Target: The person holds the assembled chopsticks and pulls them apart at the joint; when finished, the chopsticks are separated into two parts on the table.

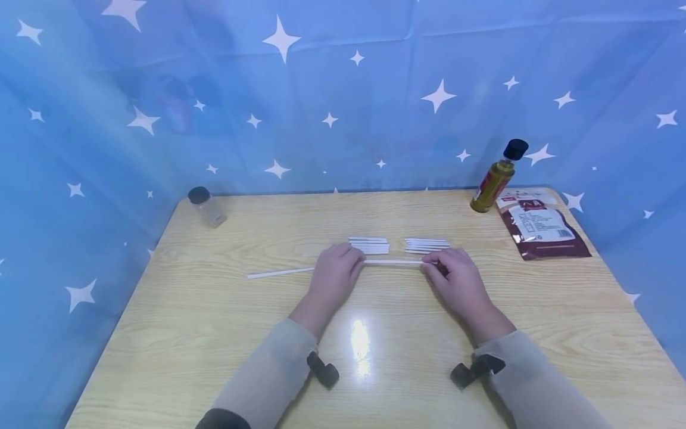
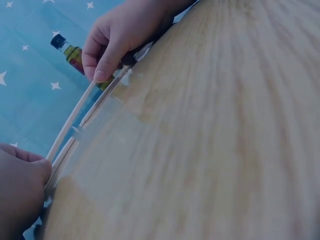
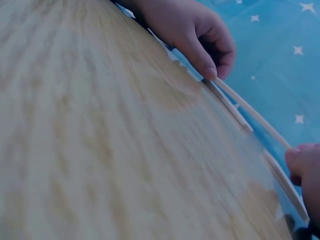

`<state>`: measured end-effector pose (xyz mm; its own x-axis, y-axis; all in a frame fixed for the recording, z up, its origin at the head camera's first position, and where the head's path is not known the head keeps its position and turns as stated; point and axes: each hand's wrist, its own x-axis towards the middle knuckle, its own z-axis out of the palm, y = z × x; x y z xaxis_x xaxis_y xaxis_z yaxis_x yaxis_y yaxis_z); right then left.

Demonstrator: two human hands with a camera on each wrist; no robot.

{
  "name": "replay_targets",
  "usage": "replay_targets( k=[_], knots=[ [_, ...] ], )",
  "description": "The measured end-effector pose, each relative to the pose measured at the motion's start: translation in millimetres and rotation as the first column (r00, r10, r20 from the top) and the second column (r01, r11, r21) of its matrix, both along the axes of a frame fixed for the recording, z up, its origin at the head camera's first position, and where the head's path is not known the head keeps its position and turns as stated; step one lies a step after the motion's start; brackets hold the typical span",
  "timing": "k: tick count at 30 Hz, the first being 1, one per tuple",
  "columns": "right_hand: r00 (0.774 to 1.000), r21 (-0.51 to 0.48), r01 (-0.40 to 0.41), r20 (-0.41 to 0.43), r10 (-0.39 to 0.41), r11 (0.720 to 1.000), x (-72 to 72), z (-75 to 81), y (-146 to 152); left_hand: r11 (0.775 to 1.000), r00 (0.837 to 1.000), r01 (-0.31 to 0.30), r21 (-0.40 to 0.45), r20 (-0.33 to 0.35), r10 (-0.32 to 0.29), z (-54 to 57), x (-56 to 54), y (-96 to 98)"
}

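My left hand and right hand pinch a thin white stick between them, one near each end. In the left wrist view the held stick looks straight and slightly raised off the table. Just beyond it lie two rows of similar white sticks, a left bundle and a right bundle, with a small gap between them. Another white stick lies to the left, its right end reaching my left hand. The right fingertips cover the held stick's far end.
A small clear jar with a black lid stands at the table's back left. At the back right are a black-capped bottle of yellow-green liquid and a dark red packet. A blue star-patterned curtain hangs behind the wooden table.
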<state>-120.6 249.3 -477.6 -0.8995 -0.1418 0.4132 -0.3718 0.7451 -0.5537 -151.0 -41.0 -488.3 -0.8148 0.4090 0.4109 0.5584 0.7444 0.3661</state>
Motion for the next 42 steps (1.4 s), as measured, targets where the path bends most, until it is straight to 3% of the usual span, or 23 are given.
replay_targets(
  k=[13, 25, 30, 36, 42],
  knots=[
    [0.992, -0.021, -0.039, 0.122, 0.041, 0.999, -1.1, 1.5, 8.5, 1.000, 0.996, 0.016, -0.005, 0.092, -0.016, 1.0, 1.3, 0.5],
    [0.979, -0.005, -0.067, 0.192, 0.066, 0.998, -1.8, 6.8, 14.7, 0.998, 0.978, 0.044, 0.038, 0.203, -0.051, 2.8, 3.6, -1.0],
    [0.979, -0.045, -0.009, 0.205, 0.018, 0.999, -5.3, 7.4, 23.8, 0.996, 0.976, 0.023, 0.081, 0.215, -0.040, 5.0, 2.3, -1.1],
    [0.985, -0.092, 0.021, 0.171, -0.005, 0.996, -5.4, 5.5, 28.0, 0.995, 0.974, 0.009, 0.103, 0.223, -0.032, 4.4, 0.7, -2.3],
    [0.998, -0.097, 0.008, 0.064, -0.001, 0.995, -5.1, 0.7, 24.5, 0.989, 0.980, -0.045, 0.138, 0.196, 0.018, 4.7, 2.2, -3.5]
  ],
)
